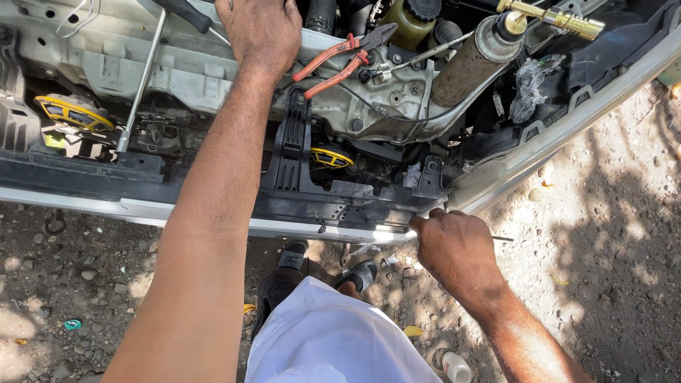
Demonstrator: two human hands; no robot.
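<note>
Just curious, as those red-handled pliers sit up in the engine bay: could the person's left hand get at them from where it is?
Probably yes. The left hand rests on the engine bay just beside the red-handled pliers, which lie on top in the open with nothing between.

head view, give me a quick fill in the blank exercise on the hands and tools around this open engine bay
1. The pliers lying on the engine bay have ____ handles.
2. The left hand reaches into the engine bay, while the right hand grips a thin ____ tool at the bumper's edge.
3. The person stands on gravel wearing ____ on both feet.

Missing words: red; metal; sandals
</note>
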